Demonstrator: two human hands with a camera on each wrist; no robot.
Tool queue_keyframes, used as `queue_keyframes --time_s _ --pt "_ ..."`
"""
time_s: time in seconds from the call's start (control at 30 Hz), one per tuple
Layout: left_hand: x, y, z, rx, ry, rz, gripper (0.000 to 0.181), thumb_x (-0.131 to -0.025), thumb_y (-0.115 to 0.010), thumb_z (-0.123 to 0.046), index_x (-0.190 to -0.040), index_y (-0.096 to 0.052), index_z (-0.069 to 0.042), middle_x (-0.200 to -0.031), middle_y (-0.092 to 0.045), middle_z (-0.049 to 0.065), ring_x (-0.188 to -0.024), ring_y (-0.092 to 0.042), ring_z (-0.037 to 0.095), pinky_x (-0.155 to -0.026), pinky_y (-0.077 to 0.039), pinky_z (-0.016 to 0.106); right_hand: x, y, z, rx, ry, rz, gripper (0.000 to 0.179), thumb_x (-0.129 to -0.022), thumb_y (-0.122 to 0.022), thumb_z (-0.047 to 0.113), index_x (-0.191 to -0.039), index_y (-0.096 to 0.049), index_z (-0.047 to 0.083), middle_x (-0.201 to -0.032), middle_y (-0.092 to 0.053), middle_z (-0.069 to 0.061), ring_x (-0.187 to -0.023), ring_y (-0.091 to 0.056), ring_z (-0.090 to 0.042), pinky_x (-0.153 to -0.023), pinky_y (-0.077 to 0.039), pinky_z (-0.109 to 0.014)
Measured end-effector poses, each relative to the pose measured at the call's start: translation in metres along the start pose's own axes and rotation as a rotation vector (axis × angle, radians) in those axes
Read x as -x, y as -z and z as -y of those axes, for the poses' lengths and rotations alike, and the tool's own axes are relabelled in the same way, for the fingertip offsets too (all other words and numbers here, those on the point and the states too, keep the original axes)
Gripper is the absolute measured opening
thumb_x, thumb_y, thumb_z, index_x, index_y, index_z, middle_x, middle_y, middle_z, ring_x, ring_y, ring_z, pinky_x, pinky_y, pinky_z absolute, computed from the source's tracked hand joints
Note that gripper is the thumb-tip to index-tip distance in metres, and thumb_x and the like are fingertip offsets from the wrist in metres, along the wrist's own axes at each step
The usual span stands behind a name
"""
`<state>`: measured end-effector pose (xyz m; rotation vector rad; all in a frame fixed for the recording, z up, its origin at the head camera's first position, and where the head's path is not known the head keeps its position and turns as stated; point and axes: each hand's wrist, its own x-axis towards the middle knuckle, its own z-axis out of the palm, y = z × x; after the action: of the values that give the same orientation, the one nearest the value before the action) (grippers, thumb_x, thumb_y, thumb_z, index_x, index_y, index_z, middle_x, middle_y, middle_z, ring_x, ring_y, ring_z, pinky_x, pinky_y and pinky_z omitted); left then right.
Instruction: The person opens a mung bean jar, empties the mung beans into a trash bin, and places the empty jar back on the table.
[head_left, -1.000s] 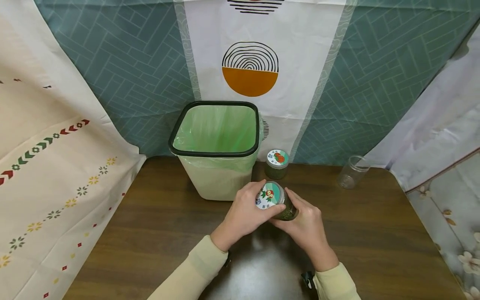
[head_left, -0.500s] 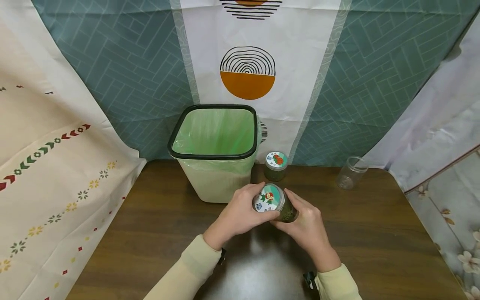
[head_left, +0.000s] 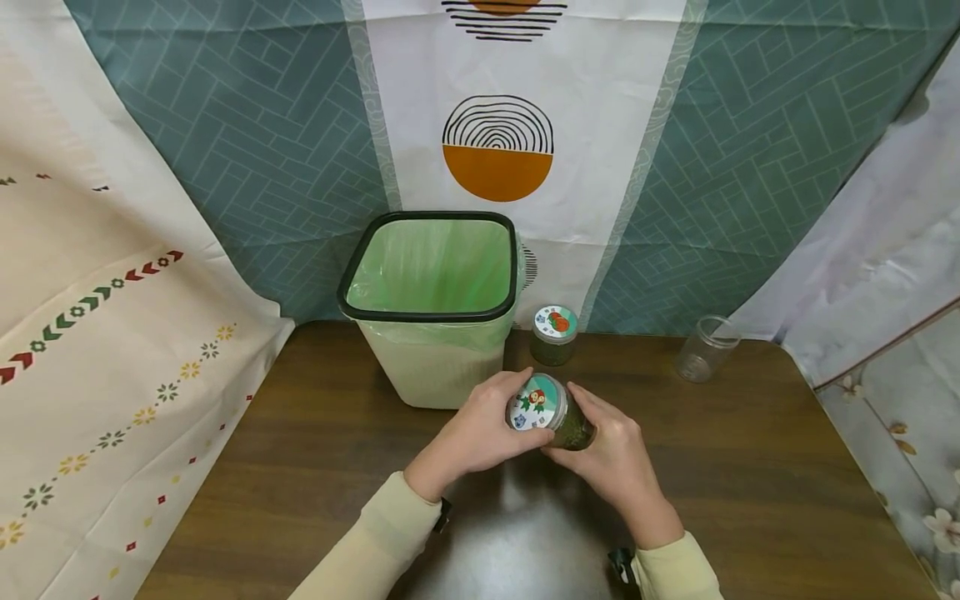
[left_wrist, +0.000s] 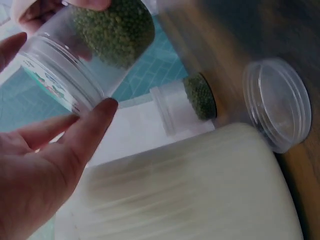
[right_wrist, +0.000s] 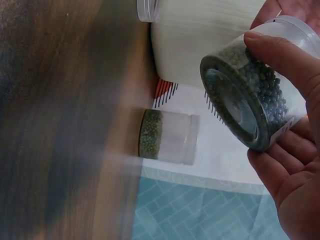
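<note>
Both hands hold a clear plastic jar of small green beans, tilted above the table. My left hand grips its round lid, which carries a green and white label. Around the jar's body curls my right hand. In the left wrist view, thumb and fingertips of the left hand pinch the lid's rim; the beans lie toward the base. The right wrist view shows the jar's bottom turned toward the camera. Behind stands a second labelled jar, upright, partly filled with similar green beans.
A cream bin with a black rim and green liner stands left of the second jar. A clear round plastic piece lies beside the bin, hidden in the head view. A clear cup stands at the back right of the wooden table.
The left hand and lid have shifted slightly left relative to the right hand. Both hands keep their hold on the jar. The head view has tilted a little.
</note>
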<state>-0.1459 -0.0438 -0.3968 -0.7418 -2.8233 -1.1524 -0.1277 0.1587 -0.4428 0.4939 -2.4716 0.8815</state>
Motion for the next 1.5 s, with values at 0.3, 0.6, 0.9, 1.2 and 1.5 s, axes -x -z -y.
queue_keyframes --time_s 0.3,0.6,0.9,1.2,1.5 --pt "-0.0027 -0.0037 -0.0013 0.000 0.092 -0.060 0.089 -0.070 -0.065 -0.067 -0.135 -0.048 -0.008 -0.125 -0.057 0.002 -0.097 -0.055 0.010 -0.075 -0.048 0.022 -0.0030 0.0010 0.0006 -0.003 0.013 -0.014 0.087 -0.052 -0.090 0.033 -0.127 -0.057 0.005 -0.125 -0.062 -0.009 -0.110 -0.063 -0.023 -0.086 -0.053 -0.039" --pt "-0.0020 -0.0017 0.0034 0.025 0.021 0.000 0.088 -0.070 -0.073 -0.055 -0.139 -0.043 -0.008 -0.131 -0.053 0.002 -0.105 -0.054 0.011 -0.083 -0.048 0.024 -0.0002 0.0033 -0.0003 0.004 0.003 -0.010 0.090 -0.050 -0.091 0.034 -0.128 -0.057 0.006 -0.126 -0.061 -0.009 -0.110 -0.063 -0.023 -0.086 -0.053 -0.038" --pt "-0.0024 -0.0081 -0.0023 0.101 0.125 -0.078 0.056 -0.069 -0.070 -0.062 -0.105 -0.061 -0.021 -0.087 -0.061 -0.008 -0.076 -0.057 0.011 -0.059 -0.048 0.023 0.0004 0.0008 -0.0008 0.007 0.003 -0.030 0.090 -0.048 -0.092 0.034 -0.127 -0.057 0.006 -0.125 -0.062 -0.007 -0.110 -0.063 -0.023 -0.088 -0.052 -0.037" --pt "0.0006 -0.0031 0.0011 0.098 0.084 -0.026 0.091 -0.069 -0.072 -0.058 -0.141 -0.041 -0.010 -0.132 -0.053 0.000 -0.101 -0.055 0.009 -0.080 -0.048 0.023 -0.0002 0.0012 -0.0009 -0.002 -0.001 -0.035 0.089 -0.049 -0.091 0.035 -0.127 -0.057 0.007 -0.125 -0.062 -0.006 -0.110 -0.063 -0.022 -0.087 -0.053 -0.037" --pt "0.0004 -0.0052 -0.0024 0.133 0.152 -0.051 0.080 -0.066 -0.072 -0.062 -0.128 -0.055 -0.014 -0.107 -0.061 -0.006 -0.089 -0.057 0.009 -0.072 -0.049 0.024 0.0007 0.0026 -0.0001 -0.003 -0.012 -0.021 0.091 -0.049 -0.092 0.035 -0.128 -0.056 0.007 -0.126 -0.062 -0.006 -0.111 -0.062 -0.022 -0.088 -0.052 -0.037"
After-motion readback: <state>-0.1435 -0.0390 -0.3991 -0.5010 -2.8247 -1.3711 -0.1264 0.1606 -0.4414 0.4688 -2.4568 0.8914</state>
